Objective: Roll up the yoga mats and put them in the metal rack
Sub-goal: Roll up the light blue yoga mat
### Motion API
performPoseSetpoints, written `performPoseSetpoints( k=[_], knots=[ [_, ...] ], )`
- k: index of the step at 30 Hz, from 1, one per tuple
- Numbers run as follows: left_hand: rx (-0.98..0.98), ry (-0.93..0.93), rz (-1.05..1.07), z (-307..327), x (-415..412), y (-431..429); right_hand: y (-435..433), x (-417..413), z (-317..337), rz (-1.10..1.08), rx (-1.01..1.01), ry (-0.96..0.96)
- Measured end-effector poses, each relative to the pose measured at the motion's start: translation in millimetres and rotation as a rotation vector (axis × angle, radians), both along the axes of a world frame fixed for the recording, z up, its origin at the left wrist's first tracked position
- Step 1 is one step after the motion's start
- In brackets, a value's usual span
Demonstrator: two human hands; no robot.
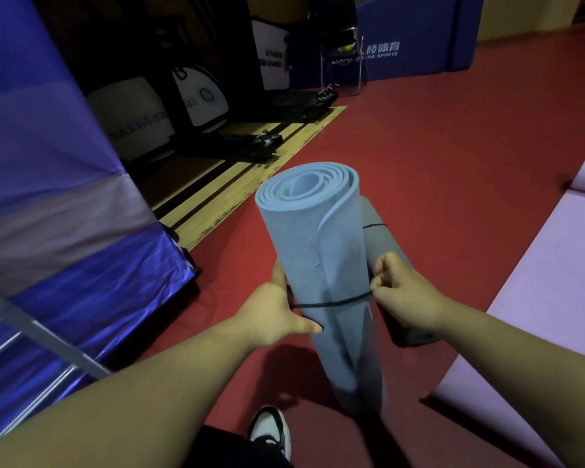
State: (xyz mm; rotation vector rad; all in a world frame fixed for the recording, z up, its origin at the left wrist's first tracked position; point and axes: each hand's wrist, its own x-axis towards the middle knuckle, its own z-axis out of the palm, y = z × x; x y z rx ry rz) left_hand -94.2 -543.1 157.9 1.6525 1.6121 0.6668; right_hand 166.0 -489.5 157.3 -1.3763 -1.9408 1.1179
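The rolled blue mat (318, 238) stands upright on the red floor (436, 146), between both hands. The left hand (271, 312) has its fingers clasped round the roll's left side, and the right hand (402, 295) pinches the black cord (335, 303) looped around it. A grey rolled mat (377, 238) stands just behind on the right. A purple mat (537, 298) lies flat at right, and the metal rack (31, 336) is near left.

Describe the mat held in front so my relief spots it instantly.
Over the red floor, left of the flat purple mat, two rolled mats are held up. It is the front, pale blue roll, black cord round its middle; the dark grey roll sits behind it.
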Motion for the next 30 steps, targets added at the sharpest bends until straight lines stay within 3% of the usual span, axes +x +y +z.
performPoseSetpoints(
  k=[5,11,18,23,26,30],
  knots=[
    [-0.112,0.410,-0.098,-14,2,-18,-7,6,-18,0.089,-0.115,-0.115],
    [-0.086,0.144,-0.112,-18,14,-12,-2,12,-33,0.096,-0.151,-0.131],
    [-0.043,0.010,-0.067,-14,6,6,14,-6,-51,0.063,-0.186,0.151],
    [-0.085,-0.064,0.123,-36,-30,48,42,-45,-59,-0.029,-0.270,0.322],
    [-0.080,-0.100,0.231,-64,-56,75,52,-71,-97,-0.015,-0.293,0.257],
    [-0.126,-0.028,0.300,-112,-75,104,51,-87,-174,0.049,-0.258,-0.051]
  ],
)
